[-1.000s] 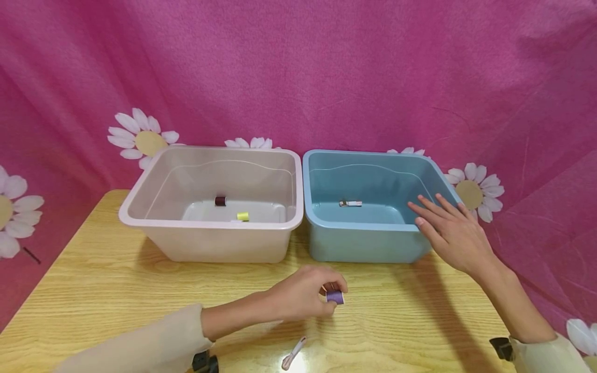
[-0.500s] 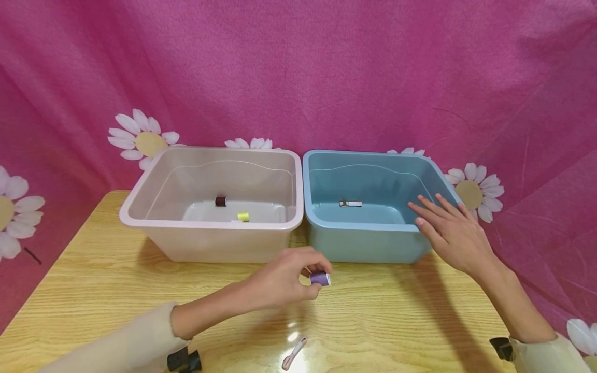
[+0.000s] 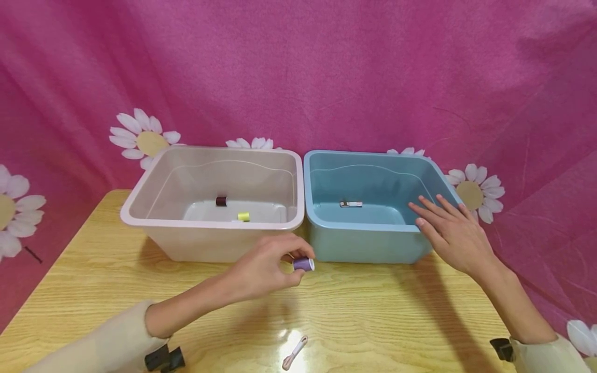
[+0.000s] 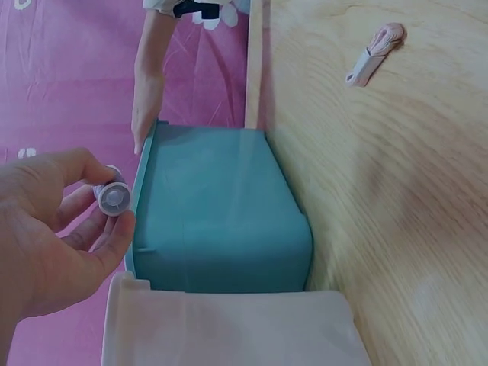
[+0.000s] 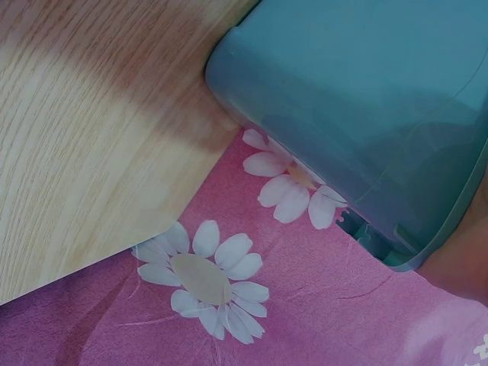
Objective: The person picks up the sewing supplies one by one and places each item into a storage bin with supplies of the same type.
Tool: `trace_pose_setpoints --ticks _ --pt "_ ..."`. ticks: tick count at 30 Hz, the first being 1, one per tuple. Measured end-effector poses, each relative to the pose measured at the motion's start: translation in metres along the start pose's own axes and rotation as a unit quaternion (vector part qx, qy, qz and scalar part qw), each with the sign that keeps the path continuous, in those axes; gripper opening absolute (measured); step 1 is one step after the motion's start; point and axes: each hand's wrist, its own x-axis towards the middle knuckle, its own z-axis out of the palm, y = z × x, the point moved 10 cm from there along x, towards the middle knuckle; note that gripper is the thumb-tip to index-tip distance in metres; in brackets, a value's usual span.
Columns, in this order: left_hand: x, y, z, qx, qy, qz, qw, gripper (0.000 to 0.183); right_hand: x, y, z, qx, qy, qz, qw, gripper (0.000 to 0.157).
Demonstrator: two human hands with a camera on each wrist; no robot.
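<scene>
My left hand (image 3: 268, 267) pinches a spool of purple thread (image 3: 303, 264) between thumb and fingers, above the table in front of the pale pink bin (image 3: 214, 225). In the left wrist view the white end of the thread spool (image 4: 114, 199) faces the camera. My right hand (image 3: 454, 235) rests with spread, straight fingers on the right front corner of the blue bin (image 3: 364, 226). Inside the pink bin lie a dark brown thread spool (image 3: 221, 201) and a yellow thread spool (image 3: 243, 216). A small banded bundle (image 3: 351, 204) lies in the blue bin.
A pale pink bundle of cord with a white band (image 3: 295, 353) lies near the front of the wooden table (image 3: 373, 321). Behind the bins hangs a magenta cloth (image 3: 298, 72) with white daisies. Both bins stand side by side, almost touching.
My left hand has lifted the purple thread spool and carried it left, toward the pink bin. The right hand has stayed on the blue bin.
</scene>
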Motion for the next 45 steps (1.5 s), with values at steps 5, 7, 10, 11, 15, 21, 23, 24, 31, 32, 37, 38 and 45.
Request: trace_pose_setpoints --ticks 5,7,10,11,15,21,23,24,31,32,37,38,45 --pt "0.0 0.0 -0.009 -0.02 0.011 0.0 0.9997 0.027 0.0 0.0 0.001 0.0 -0.001 0.001 1.0 0.044" --pt "0.0 0.0 -0.014 -0.015 0.017 -0.003 0.9997 0.027 -0.001 0.0 0.001 0.0 0.0 0.001 1.0 0.043" --pt "0.001 -0.001 -0.023 -0.005 0.03 -0.007 0.9995 0.026 -0.001 -0.001 0.001 0.0 0.0 0.0 1.0 0.043" --pt "0.001 -0.001 -0.027 -0.004 0.034 -0.007 0.9994 0.026 -0.001 -0.001 0.001 0.0 0.001 -0.001 1.0 0.043" --pt "0.002 -0.002 -0.042 -0.009 0.056 -0.005 0.9984 0.026 0.0 -0.001 0.0 -0.001 0.003 -0.002 1.0 0.043" --pt "0.003 -0.005 -0.059 0.001 0.078 0.005 0.9969 0.025 0.001 0.0 0.0 -0.001 0.004 0.0 1.0 0.042" --pt "0.003 -0.006 -0.063 -0.002 0.084 0.004 0.9965 0.025 0.001 0.0 -0.001 -0.001 0.005 0.0 1.0 0.042" --pt "0.003 -0.007 -0.065 -0.005 0.086 0.001 0.9963 0.026 0.001 0.0 -0.001 -0.001 0.005 0.0 1.0 0.042" --pt "0.006 -0.015 -0.079 -0.038 0.099 -0.016 0.9943 0.025 0.001 -0.001 -0.002 -0.003 0.006 -0.002 1.0 0.042" --pt "0.006 -0.016 -0.081 -0.036 0.101 -0.016 0.9941 0.025 0.001 -0.001 -0.002 -0.004 0.006 -0.003 1.0 0.042" --pt "0.007 -0.022 -0.089 -0.024 0.107 -0.016 0.9938 0.024 0.0 -0.001 -0.002 -0.005 0.007 -0.004 1.0 0.043" --pt "0.008 -0.024 -0.091 -0.026 0.107 -0.019 0.9937 0.024 0.0 -0.001 -0.002 -0.005 0.008 -0.004 1.0 0.043" --pt "0.01 -0.037 -0.101 -0.045 0.11 -0.043 0.9919 0.023 0.0 -0.001 -0.002 -0.003 0.008 -0.003 1.0 0.043"
